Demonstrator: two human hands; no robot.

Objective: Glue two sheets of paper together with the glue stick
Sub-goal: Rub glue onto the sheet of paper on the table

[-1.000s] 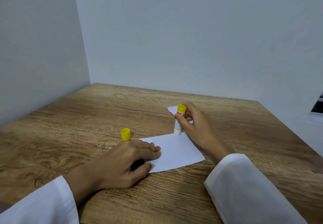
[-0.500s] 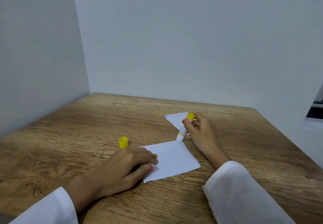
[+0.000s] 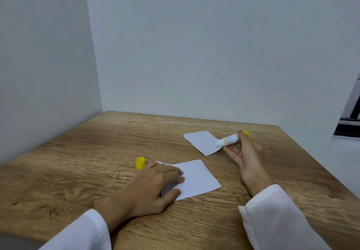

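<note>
On the wooden surface [image 3: 81,164], take the near sheet [image 3: 196,177] as your landmark: your left hand [image 3: 155,185] lies flat on its left part, fingers spread, pinning it. Keep that pressure. The far sheet [image 3: 202,141] lies beyond it, apart. Right of that, your right hand [image 3: 247,156] pinches the uncapped glue stick [image 3: 228,140], tilted near level. The yellow cap [image 3: 140,163] stands open-mouthed beside the landmark's far-left corner; recap soon, lest the glue dry.
</note>
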